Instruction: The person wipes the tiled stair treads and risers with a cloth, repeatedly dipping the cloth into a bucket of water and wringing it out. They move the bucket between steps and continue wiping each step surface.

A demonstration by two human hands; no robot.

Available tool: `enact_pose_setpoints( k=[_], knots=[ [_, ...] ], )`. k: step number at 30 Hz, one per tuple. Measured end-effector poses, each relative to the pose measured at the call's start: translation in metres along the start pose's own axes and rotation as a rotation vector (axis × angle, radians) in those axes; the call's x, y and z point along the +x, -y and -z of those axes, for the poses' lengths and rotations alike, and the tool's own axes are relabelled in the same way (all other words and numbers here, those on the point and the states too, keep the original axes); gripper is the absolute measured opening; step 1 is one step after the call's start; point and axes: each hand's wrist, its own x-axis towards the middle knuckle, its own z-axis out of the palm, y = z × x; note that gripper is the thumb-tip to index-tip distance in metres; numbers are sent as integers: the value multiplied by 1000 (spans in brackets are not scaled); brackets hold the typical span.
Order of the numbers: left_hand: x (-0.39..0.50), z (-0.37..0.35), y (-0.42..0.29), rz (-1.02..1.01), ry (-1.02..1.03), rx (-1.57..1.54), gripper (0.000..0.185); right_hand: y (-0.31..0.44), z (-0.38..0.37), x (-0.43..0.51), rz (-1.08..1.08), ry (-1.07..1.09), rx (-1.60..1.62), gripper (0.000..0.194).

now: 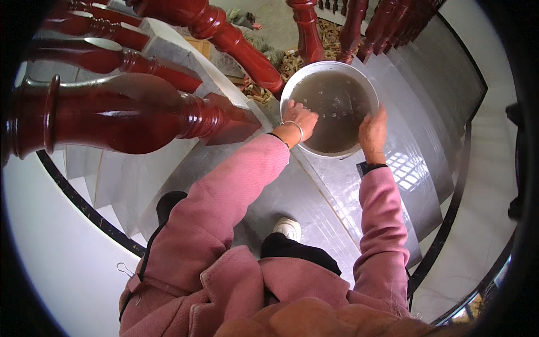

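Note:
A round, pale-rimmed bucket (287,84) filled with murky grey-brown water (332,130) is held out in front of me over the stairs. Small bubbles or bright flecks float on the water. My left hand (300,120), with a bracelet at the wrist, is closed over the near left part of the rim; its fingertips are partly hidden. On the opposite side, my right hand (373,132) grips the rim, its palm against the outer wall. Both forearms are in pink sleeves, and a dark band with a small device sits at the right wrist.
Grey polished stair treads (404,122) curve along the right. Glossy red balusters (139,111) line the left and top. Beyond them, corn cobs (292,63) lie on a lower floor. A white shoe (288,228) stands on a tread, and a black-edged white wall (484,168) curves at right.

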Motion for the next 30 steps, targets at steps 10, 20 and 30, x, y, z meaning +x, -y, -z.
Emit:
enact_pose_setpoints(
  k=[10, 20, 30],
  knots=[
    [-41, -8, 17, 88, -586, -25, 54, -3, 14, 21, -140, 230, -119, 37],
    [-36, -25, 30, 623, -258, -801, 44, -6, 28, 36, -24, 341, -381, 32],
    [-40, -30, 36, 531, -180, -900, 42, -36, 46, -17, -159, 459, -320, 41]
  ],
)
